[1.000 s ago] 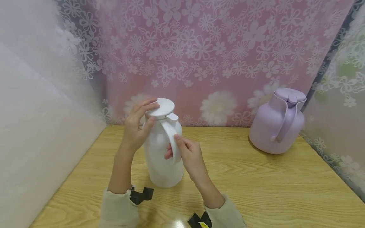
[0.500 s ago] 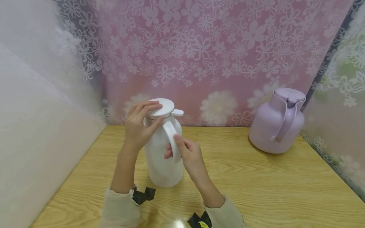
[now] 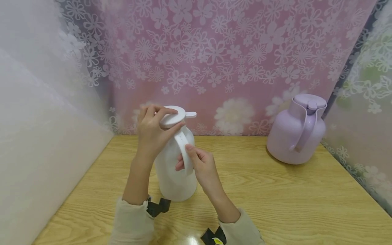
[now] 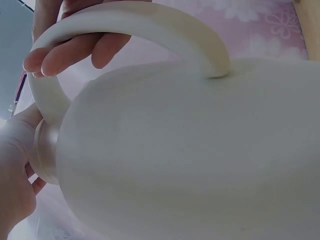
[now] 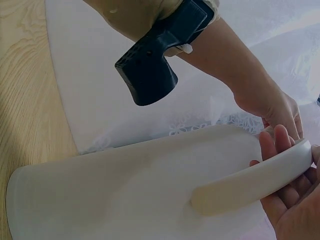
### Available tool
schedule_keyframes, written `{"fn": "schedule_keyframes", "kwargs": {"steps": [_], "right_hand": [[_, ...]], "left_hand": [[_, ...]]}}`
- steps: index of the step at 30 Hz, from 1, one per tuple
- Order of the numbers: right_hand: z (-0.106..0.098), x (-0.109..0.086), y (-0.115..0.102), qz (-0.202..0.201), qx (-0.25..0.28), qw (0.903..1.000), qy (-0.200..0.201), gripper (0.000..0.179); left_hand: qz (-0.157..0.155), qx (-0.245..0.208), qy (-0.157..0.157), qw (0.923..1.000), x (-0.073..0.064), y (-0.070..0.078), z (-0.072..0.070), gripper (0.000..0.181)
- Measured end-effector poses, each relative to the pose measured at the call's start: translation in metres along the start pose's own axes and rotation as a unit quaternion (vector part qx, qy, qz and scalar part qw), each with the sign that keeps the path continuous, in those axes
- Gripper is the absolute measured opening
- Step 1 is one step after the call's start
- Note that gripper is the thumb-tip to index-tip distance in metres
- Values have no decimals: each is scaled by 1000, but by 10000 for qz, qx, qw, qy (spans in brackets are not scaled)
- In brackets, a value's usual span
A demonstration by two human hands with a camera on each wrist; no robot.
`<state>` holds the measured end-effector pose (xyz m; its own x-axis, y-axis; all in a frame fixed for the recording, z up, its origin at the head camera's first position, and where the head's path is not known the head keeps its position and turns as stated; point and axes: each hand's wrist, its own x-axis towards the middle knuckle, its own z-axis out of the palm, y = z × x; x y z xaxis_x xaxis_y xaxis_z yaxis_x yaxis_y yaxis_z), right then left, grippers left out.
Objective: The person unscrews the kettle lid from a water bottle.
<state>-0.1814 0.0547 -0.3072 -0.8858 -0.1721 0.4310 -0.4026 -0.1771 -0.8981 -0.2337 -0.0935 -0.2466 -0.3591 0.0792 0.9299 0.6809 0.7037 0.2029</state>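
A white thermos jug (image 3: 176, 183) stands upright on the wooden table, left of the middle. Its round white lid (image 3: 174, 117) has a small tab (image 3: 191, 114) pointing right. My left hand (image 3: 151, 134) grips the lid from the left, thumb along the near side and fingers over the top and far edge. My right hand (image 3: 203, 166) holds the jug's curved handle (image 3: 183, 149), thumb outside and fingers curled through the loop. In the left wrist view the right hand's fingers (image 4: 75, 52) show wrapped under the handle. The left hand's far fingertips are hidden in the head view.
A lilac thermos jug (image 3: 295, 136) stands at the back right of the wooden table (image 3: 269, 197). A pink flowered curtain (image 3: 226, 68) hangs behind the table's back edge. A pale sheet (image 3: 55, 119) covers the left side, a flowered one (image 3: 364, 129) the right.
The lid has turned anticlockwise under my left hand, its tab swinging from above the handle to the right and away. My left wrist has shifted right. The right hand stays on the handle.
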Motion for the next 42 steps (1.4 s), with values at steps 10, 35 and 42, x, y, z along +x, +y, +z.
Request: {"fn": "schedule_keyframes", "kwargs": {"steps": [10, 35, 42], "right_hand": [[7, -3, -9, 201, -21, 9998, 16, 38], [16, -8, -7, 47, -68, 9998, 169, 45], [20, -11, -10, 65, -70, 9997, 216, 44]], "left_hand": [[-2026, -1477, -101, 9680, -17, -4, -3, 75], [-3359, -2104, -380, 9173, -18, 4, -7, 83], [-3363, -2276, -225, 9136, -16, 4, -9, 79]]}}
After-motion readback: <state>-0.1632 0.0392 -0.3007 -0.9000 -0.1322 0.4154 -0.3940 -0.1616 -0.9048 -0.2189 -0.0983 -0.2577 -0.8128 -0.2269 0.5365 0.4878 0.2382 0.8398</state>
